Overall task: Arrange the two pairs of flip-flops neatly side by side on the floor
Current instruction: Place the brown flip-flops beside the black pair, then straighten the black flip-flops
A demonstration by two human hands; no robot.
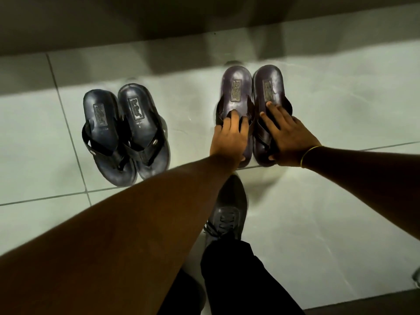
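The brown pair [252, 114] is pinned flat on the tiled floor [341, 201], one sandal under each grip. The left hand [228, 138] is laid over the straps of the left sandal with fingers spread and tucked under the band; the right hand [288, 142] is pressed open-palmed on its neighbour. Nothing is clamped; this flat hold probably lets both soles be slid together, edges touching. The black pair [125, 133] is left well apart, beyond the left grip, already set side by side.

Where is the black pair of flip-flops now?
In the head view, the black pair lies left on the tiled floor, apart from the brown pair under both hands.
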